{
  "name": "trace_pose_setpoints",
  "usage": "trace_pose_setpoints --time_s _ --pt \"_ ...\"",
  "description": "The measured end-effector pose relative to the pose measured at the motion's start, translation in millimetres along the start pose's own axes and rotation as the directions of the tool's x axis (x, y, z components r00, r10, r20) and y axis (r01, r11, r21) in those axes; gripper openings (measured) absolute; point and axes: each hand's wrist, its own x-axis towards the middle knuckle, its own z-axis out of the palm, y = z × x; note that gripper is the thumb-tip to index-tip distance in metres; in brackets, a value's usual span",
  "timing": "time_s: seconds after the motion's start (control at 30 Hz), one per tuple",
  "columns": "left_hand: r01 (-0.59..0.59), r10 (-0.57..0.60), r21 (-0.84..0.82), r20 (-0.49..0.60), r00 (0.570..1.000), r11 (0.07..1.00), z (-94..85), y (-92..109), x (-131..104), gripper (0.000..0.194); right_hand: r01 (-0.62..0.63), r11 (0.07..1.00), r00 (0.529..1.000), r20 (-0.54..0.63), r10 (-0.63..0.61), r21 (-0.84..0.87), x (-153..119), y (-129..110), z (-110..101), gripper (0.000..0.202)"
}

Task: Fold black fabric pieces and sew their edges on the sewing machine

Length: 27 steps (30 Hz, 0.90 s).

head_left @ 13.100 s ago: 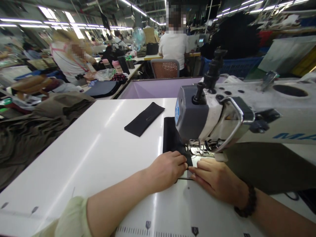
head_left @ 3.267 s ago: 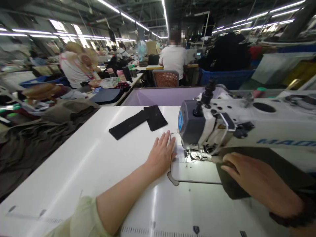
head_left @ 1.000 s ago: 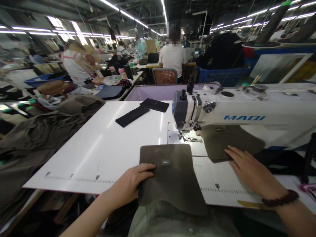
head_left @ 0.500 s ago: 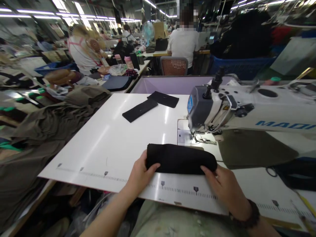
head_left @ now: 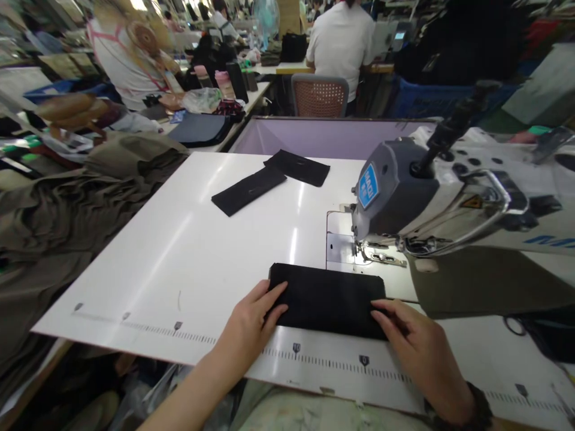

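A black rectangular fabric piece (head_left: 330, 299) with clipped upper corners lies nearly flat at the front of the white sewing table (head_left: 224, 251). My left hand (head_left: 254, 317) holds its left end, forefinger on top and thumb near the lower corner. At the opposite end, my right hand (head_left: 415, 341) grips the edge between thumb and forefinger. Just beyond the fabric is the needle area of a sewing machine (head_left: 395, 185), with its presser foot (head_left: 366, 254). Two more black fabric pieces, one nearer (head_left: 249, 190) and one farther (head_left: 299, 167), overlap slightly toward the back.
An olive fabric panel (head_left: 485, 281) lies under the machine arm. Heaped olive cloth (head_left: 90, 209) borders the table's left side. A printed ruler scale (head_left: 327, 362) runs along the front edge. Behind stand a chair (head_left: 320, 97) and a seated person in white (head_left: 341, 36).
The black fabric piece has gone from curved and lifted to lying flatter on the table, with both hands still at its ends. The view has tilted downward and come closer to the machine.
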Motion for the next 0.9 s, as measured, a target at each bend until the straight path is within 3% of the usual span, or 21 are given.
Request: trace_pose_setpoints --time_s 0.3,0.9 --pt "-0.084 0.087 0.082 -0.029 0.996 0.993 -0.4 -2.5 2.0 0.031 -0.028 1.000 1.000 -0.012 0.028 -0.003 -2.4 -1.7 0.4 0.019" --pt "-0.095 0.100 0.123 -0.034 0.994 0.988 1.4 -3.4 2.1 0.031 -0.127 0.992 0.991 0.034 0.128 -0.028 -2.7 -3.3 -5.0 0.024"
